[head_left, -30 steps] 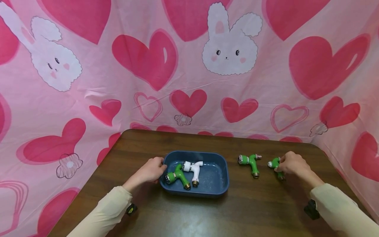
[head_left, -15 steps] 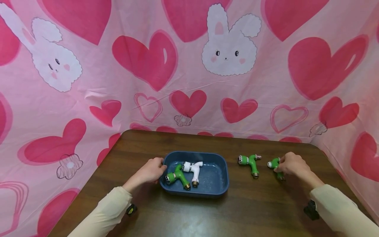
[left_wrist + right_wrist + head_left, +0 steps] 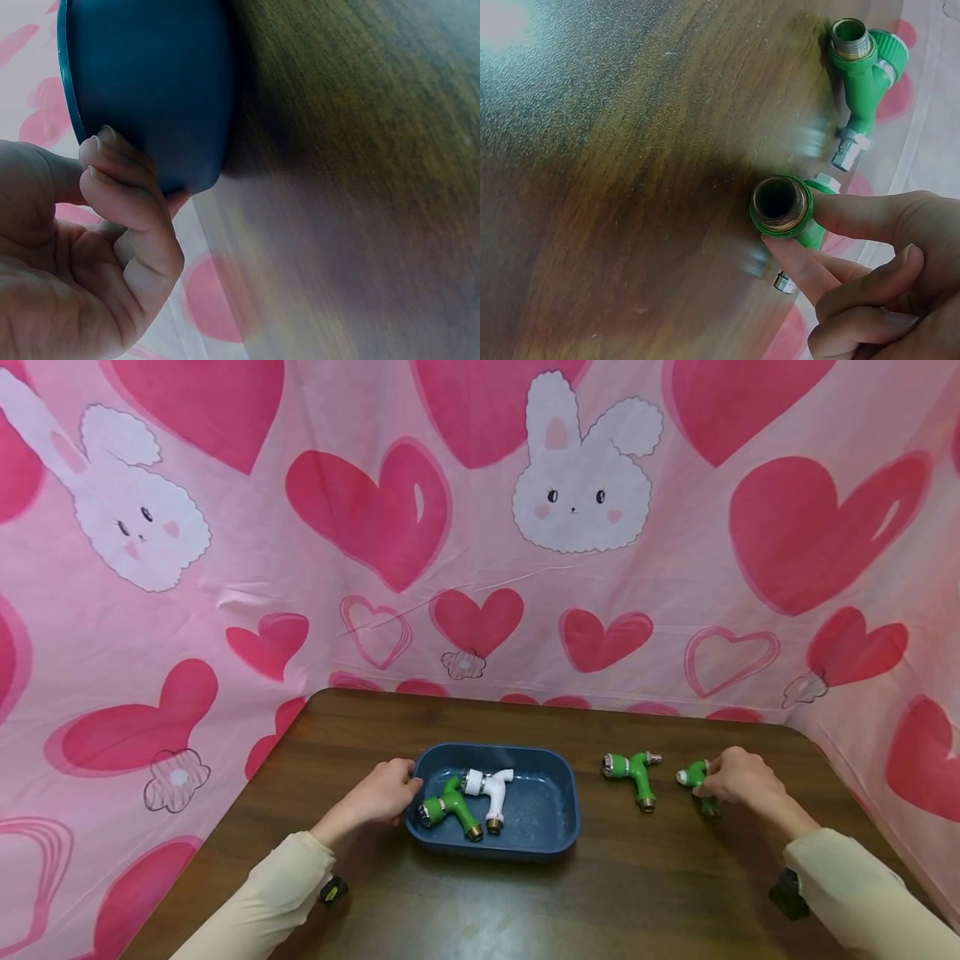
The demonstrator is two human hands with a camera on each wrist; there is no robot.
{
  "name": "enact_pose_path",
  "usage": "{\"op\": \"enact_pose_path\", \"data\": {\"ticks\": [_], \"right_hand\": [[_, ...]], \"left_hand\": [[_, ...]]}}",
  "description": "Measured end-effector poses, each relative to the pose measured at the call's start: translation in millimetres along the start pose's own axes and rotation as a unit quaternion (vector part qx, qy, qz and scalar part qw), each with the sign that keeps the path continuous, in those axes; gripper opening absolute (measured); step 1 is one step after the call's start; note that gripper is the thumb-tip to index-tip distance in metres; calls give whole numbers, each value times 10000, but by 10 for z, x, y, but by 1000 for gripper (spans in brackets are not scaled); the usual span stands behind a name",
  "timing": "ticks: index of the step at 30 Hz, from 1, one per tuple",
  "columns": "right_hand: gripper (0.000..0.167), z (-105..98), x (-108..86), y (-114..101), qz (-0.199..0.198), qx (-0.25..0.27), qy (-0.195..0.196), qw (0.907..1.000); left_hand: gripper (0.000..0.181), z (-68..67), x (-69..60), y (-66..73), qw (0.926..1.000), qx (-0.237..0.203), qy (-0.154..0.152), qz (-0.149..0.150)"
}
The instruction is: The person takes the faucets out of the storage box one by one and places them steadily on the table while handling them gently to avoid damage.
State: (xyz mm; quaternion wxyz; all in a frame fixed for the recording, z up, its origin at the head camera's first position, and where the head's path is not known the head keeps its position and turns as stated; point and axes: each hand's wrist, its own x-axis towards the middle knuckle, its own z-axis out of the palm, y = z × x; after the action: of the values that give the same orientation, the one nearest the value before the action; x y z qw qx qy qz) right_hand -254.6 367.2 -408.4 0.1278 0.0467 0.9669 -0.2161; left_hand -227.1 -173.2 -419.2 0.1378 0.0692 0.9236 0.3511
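My left hand (image 3: pixel 386 789) grips the left rim of a blue plastic basin (image 3: pixel 542 852); in the left wrist view its curled fingers (image 3: pixel 131 191) press the basin's outer wall. Inside the basin a green faucet (image 3: pixel 453 806) and a white faucet (image 3: pixel 495 789) lie side by side at the left. Farther right, my right hand (image 3: pixel 742 781) pinches a green faucet (image 3: pixel 692 775) that is partly hidden by the fingers. The right wrist view shows thumb and forefinger on either side of that faucet's threaded brass end (image 3: pixel 781 204).
Between the basin and my right hand, another green faucet (image 3: pixel 639 772) lies on the brown wooden table (image 3: pixel 615 893). A pink cloth (image 3: pixel 480 560) with hearts and rabbits hangs behind and beside the table.
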Motion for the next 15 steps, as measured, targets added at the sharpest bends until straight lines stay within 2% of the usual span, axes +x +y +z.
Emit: {"op": "enact_pose_path", "data": {"ticks": [15], "right_hand": [[22, 8, -17, -20, 75, -97, -7, 9999]], "left_hand": [[17, 7, 1, -8, 10000, 11, 12, -10]]}}
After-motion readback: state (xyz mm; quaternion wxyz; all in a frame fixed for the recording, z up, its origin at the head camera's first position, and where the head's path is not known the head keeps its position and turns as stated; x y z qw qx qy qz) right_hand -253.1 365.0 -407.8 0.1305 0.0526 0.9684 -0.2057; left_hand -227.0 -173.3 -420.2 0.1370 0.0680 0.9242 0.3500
